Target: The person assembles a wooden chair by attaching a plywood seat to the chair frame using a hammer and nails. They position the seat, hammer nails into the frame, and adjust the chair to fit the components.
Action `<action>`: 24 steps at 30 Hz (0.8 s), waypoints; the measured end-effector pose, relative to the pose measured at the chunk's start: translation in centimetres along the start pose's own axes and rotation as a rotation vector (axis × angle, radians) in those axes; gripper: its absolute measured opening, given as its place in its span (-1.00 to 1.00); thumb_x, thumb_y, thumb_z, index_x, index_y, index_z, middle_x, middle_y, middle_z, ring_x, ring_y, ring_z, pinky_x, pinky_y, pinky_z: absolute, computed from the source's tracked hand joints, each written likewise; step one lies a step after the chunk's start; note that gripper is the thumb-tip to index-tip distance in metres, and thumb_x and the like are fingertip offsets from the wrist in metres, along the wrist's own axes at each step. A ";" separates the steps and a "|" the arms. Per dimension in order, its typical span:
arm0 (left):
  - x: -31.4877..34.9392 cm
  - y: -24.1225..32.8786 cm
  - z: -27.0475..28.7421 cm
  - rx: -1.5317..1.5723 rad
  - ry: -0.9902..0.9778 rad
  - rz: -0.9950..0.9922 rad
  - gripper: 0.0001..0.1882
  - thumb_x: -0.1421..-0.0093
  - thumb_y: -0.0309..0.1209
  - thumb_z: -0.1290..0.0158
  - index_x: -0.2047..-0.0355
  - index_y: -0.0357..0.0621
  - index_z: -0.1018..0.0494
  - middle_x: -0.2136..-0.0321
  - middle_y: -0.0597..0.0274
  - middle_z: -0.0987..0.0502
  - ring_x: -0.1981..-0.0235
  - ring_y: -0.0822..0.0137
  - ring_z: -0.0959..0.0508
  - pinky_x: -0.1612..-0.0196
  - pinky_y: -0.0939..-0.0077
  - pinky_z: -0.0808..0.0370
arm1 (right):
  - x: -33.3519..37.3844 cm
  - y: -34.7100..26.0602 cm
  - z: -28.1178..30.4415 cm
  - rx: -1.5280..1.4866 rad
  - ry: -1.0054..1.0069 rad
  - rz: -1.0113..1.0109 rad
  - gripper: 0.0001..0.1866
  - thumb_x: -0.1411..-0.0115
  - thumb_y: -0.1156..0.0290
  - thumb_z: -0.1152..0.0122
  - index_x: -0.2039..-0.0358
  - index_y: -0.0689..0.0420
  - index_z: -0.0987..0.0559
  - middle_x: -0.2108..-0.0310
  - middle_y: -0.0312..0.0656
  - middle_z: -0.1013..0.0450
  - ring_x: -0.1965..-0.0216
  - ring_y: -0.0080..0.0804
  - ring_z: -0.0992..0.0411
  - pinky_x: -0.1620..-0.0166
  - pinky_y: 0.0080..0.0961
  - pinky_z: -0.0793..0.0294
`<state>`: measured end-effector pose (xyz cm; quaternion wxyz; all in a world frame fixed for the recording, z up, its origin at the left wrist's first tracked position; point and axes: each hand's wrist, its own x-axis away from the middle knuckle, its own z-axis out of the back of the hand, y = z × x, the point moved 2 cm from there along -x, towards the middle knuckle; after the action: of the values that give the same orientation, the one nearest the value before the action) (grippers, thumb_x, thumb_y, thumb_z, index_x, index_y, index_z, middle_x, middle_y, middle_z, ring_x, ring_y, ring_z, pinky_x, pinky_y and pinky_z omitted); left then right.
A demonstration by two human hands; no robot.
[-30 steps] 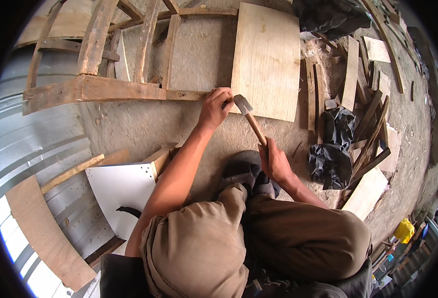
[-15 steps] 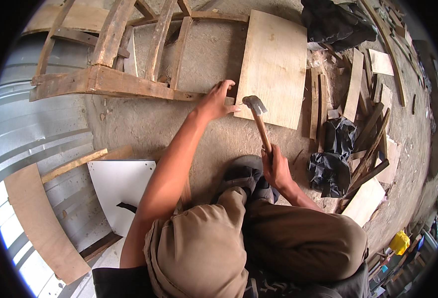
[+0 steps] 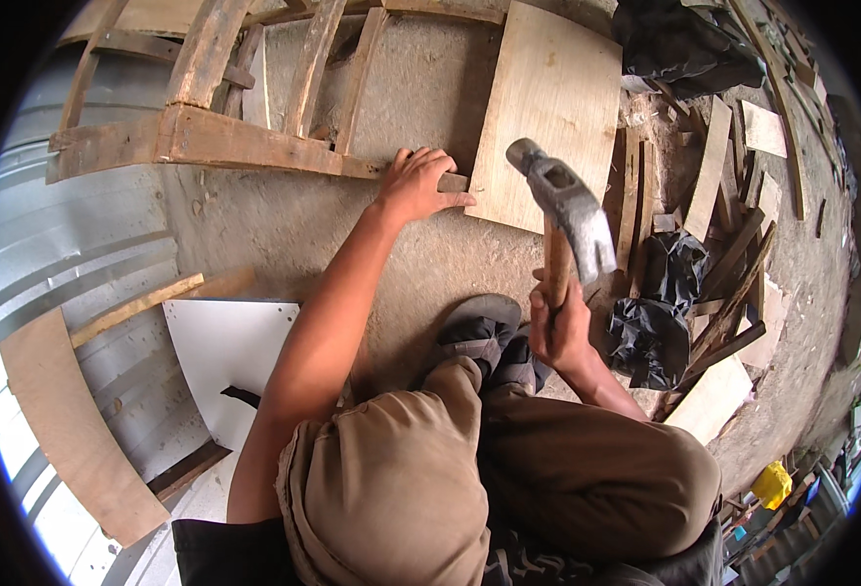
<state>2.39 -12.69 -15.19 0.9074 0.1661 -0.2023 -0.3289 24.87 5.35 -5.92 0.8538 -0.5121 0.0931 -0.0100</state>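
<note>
Since the frame half a second before, the hammer [image 3: 579, 210] had risen toward the camera, its head looming larger, and the left hand [image 3: 420, 186] had settled over the near rail of the wooden frame [image 3: 245, 139]. That hand was spread, its fingers draped across the rail and its thumb stretched apart toward the near left corner of the plywood panel [image 3: 547, 88]. The right hand [image 3: 562, 327] was closed around the hammer's wooden handle, holding it up at a tilt, with the striking face to the upper left and the claw to the lower right. The panel lay across the right end of the frame, low over the ground [image 3: 274, 234]. Right of it were timber offcuts [image 3: 709, 166] and crumpled black plastic [image 3: 648, 332]; a white board [image 3: 225, 342] stood beside the left forearm.
</note>
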 end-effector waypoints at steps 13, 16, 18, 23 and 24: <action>0.4 0.7 0.8 0.053 -0.003 -0.017 -0.34 0.04 0.18 -0.28 0.07 0.06 -0.41 0.01 0.25 -0.48 -0.14 0.20 -0.42 -0.23 0.20 -0.22 | 3.8 3.1 -0.8 0.013 -0.216 -0.468 -0.71 -0.34 0.43 -0.06 0.00 0.24 -0.30 0.49 0.26 -0.47 0.44 0.32 -0.50 0.45 0.00 -0.43; 0.7 0.3 0.5 0.081 0.071 -0.053 -0.38 0.06 0.08 -0.31 0.07 0.07 -0.41 0.01 0.25 -0.48 -0.14 0.18 -0.42 -0.25 0.20 -0.22 | 1.7 0.0 0.0 -0.005 -0.069 -0.263 -0.74 -0.37 0.34 -0.03 0.06 0.27 -0.39 0.57 -0.02 -0.41 0.58 -0.20 -0.42 0.50 -0.31 -0.39; 0.6 0.2 0.4 0.063 0.012 -0.015 -0.38 0.05 0.08 -0.31 0.07 0.08 -0.41 0.01 0.25 -0.48 -0.15 0.18 -0.41 -0.25 0.20 -0.21 | 0.6 -1.6 0.8 -0.056 0.045 -0.008 -0.67 -0.40 0.25 0.03 0.12 0.31 -0.44 0.62 -0.23 -0.37 0.64 -0.52 -0.34 0.52 -0.50 -0.36; 0.5 0.8 0.9 0.067 -0.039 0.018 -0.38 0.04 0.07 -0.31 0.05 0.08 -0.40 0.00 0.26 -0.48 -0.16 0.20 -0.40 -0.26 0.22 -0.19 | 2.5 3.3 -1.5 0.045 -0.084 0.111 -0.78 -0.38 0.34 0.02 0.14 0.25 -0.40 0.63 -0.12 -0.33 0.65 -0.33 -0.33 0.54 -0.39 -0.34; 0.6 1.1 1.1 0.075 -0.043 0.021 -0.38 0.04 0.07 -0.31 0.05 0.09 -0.40 0.00 0.26 -0.48 -0.16 0.20 -0.40 -0.26 0.22 -0.19 | 2.8 3.6 -2.5 -0.054 -0.107 -0.235 -0.82 -0.36 0.38 -0.02 0.16 0.23 -0.37 0.65 0.01 -0.34 0.65 -0.07 -0.39 0.52 -0.26 -0.37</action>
<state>2.90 -12.49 -13.64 0.8993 0.1908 -0.2356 -0.3151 26.91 4.59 -10.57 0.8365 -0.5419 -0.0127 -0.0801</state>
